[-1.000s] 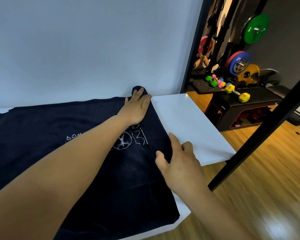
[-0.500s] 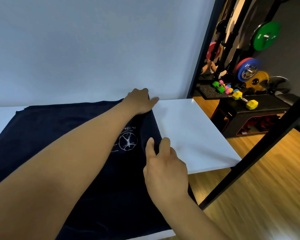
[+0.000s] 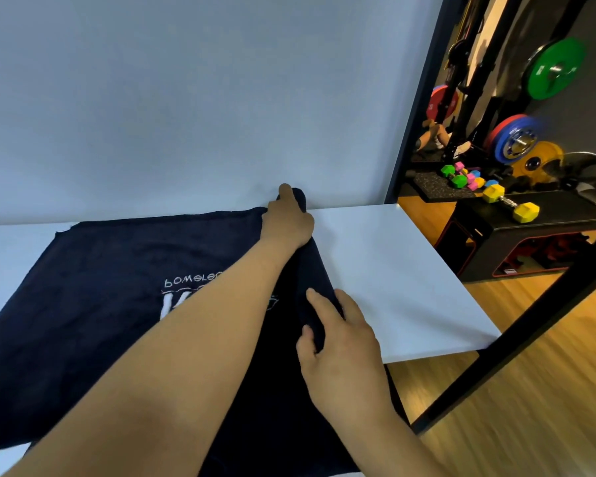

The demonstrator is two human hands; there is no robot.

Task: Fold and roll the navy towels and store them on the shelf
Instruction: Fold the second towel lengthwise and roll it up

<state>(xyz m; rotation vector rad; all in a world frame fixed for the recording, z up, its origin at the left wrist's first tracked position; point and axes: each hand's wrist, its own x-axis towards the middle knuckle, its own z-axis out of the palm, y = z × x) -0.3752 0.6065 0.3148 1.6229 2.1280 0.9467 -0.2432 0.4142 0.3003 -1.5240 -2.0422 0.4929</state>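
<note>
Spreading across most of the white table (image 3: 393, 270), the navy towel (image 3: 100, 287) lies flat in the head view, its far edge along the pale wall (image 3: 186, 98) and its white lettering (image 3: 186, 280) partly hidden under the left forearm. The left hand (image 3: 288, 222) reaches over the cloth to the far right corner, where its fingers (image 3: 284, 194) curl round the corner and hold it raised against the wall. The right hand (image 3: 341, 342) sits at the towel's right edge, nearer the person, pinching a small ridge of cloth between thumb and fingers (image 3: 319, 301). A black post (image 3: 496, 356) slants past the table's right end. Beyond it are a wooden floor (image 3: 530, 407), a yellow dumbbell (image 3: 510, 203) and a green weight plate (image 3: 553, 68).
</note>
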